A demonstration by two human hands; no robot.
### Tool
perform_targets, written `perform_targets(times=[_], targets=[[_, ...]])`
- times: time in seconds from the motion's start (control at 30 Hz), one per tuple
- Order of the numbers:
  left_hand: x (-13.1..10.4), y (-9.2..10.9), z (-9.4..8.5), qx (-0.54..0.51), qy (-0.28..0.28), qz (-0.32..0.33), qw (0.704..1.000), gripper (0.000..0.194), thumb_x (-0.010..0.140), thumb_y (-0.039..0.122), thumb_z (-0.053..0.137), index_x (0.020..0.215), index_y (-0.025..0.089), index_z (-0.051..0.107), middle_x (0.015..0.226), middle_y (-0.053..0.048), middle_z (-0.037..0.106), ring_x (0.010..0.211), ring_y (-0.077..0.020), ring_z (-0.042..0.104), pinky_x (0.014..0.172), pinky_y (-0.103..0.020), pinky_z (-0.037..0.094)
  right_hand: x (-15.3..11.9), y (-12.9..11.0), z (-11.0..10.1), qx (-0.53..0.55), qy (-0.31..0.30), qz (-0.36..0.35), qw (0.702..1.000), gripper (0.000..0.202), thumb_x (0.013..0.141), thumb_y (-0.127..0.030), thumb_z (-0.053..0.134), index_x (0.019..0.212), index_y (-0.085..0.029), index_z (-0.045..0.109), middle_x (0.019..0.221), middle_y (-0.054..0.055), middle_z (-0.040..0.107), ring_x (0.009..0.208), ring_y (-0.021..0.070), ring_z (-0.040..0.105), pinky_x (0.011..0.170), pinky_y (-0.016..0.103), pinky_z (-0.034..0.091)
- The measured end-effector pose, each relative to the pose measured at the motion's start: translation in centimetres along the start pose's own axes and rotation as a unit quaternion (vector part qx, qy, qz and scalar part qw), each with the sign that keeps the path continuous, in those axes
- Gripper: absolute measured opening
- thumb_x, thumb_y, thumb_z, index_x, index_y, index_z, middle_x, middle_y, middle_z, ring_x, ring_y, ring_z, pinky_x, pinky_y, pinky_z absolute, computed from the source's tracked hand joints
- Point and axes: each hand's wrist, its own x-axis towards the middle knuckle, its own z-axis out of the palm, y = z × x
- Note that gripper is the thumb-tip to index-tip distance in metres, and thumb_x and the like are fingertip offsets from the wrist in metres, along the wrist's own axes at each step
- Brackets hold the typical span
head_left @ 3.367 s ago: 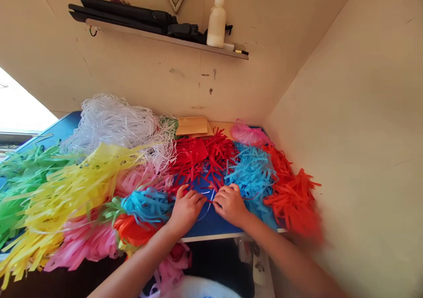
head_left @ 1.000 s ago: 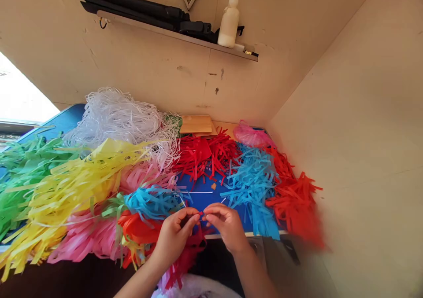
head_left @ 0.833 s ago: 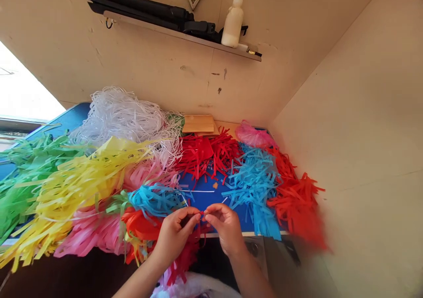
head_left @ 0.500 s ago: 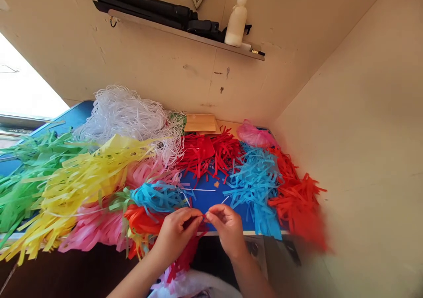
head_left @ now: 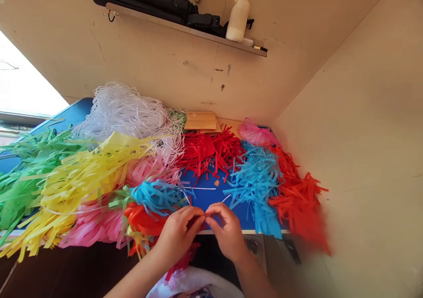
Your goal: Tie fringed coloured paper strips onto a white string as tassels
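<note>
My left hand [head_left: 185, 225] and my right hand [head_left: 226, 229] meet fingertip to fingertip over the table's front edge. Both are closed in a pinch, with a tiny bit of red paper just showing between them. Below my left hand hangs a red tissue-paper fringe [head_left: 180, 263], mostly covered by the hand and forearm; its top end runs up toward the fingers. Left of that hand lie an orange tissue tassel [head_left: 142, 218] and a blue tissue tassel [head_left: 155, 195]. White strips [head_left: 201, 188] lie on the blue table top [head_left: 211, 199] just beyond the hands.
Left are yellow [head_left: 89, 170], green [head_left: 23, 183] and pink fringes [head_left: 99, 225], with a white string heap [head_left: 122, 113] behind. Dark red fringe [head_left: 201, 150], a folded brown paper [head_left: 200, 121], blue fringe [head_left: 257, 179] and red-orange fringe [head_left: 300, 201] lie opposite. A wall shelf [head_left: 185, 27] holds a glue bottle [head_left: 238, 17].
My fingertips have drawn closer together, and less red paper shows between them. The hanging red fringe shows less beside my left forearm. The view has tilted down slightly.
</note>
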Motion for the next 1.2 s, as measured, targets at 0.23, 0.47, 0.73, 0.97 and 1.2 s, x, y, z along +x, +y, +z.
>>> perform_targets(times=[0.23,0.47,0.73,0.97,1.2], targets=[[-0.2,-0.1,-0.4,0.001,-0.005,0.003,1.0,0.017,0.093,0.026,0.05,0.087,0.022,0.065,0.077,0.0,0.071,0.07,-0.0137,0.066,0.065,-0.022,0.049,-0.3,-0.1,-0.3,0.021,-0.031,0.006,0.999,0.021,0.082,-0.017,0.063,0.102,-0.023,0.067,0.094,0.002,0.07,0.085,0.0164,0.065,0.081,0.027,0.051],[-0.4,-0.4,0.1,-0.019,0.043,0.01,0.999,0.013,0.088,0.024,0.058,0.096,0.022,0.067,0.092,-0.004,0.069,0.084,-0.0159,0.067,0.075,-0.025,0.053,0.0,-0.1,-0.5,0.012,0.013,0.015,1.0,0.01,0.087,-0.027,0.063,0.084,-0.021,0.071,0.081,0.002,0.072,0.077,0.0159,0.067,0.075,0.026,0.051],[-0.7,-0.4,0.0,-0.043,0.049,-0.025,0.998,0.006,0.086,0.022,0.06,0.082,0.021,0.064,0.076,0.001,0.07,0.069,-0.0129,0.066,0.065,-0.021,0.052,-0.3,0.6,-0.1,0.089,-0.014,0.053,0.995,0.022,0.083,-0.028,0.067,0.105,-0.022,0.065,0.093,0.004,0.074,0.083,0.0185,0.069,0.079,0.03,0.054],[-0.6,-0.4,-0.3,-0.007,0.026,0.038,0.999,0.011,0.089,0.027,0.06,0.093,0.023,0.07,0.086,-0.003,0.068,0.077,-0.0143,0.066,0.068,-0.024,0.054,-0.3,0.2,-1.0,0.02,-0.015,0.039,0.999,0.011,0.085,-0.029,0.064,0.081,-0.021,0.07,0.079,0.002,0.072,0.074,0.0161,0.066,0.072,0.026,0.051],[-0.5,-0.6,-0.2,0.073,0.118,0.165,0.977,0.013,0.09,0.02,0.059,0.096,0.024,0.069,0.089,-0.002,0.071,0.084,-0.0145,0.067,0.097,-0.037,0.048,-0.3,-0.8,-0.8,-0.025,0.022,0.007,0.999,0.009,0.084,-0.026,0.066,0.08,-0.022,0.072,0.079,0.001,0.075,0.075,0.0159,0.069,0.074,0.024,0.05]])
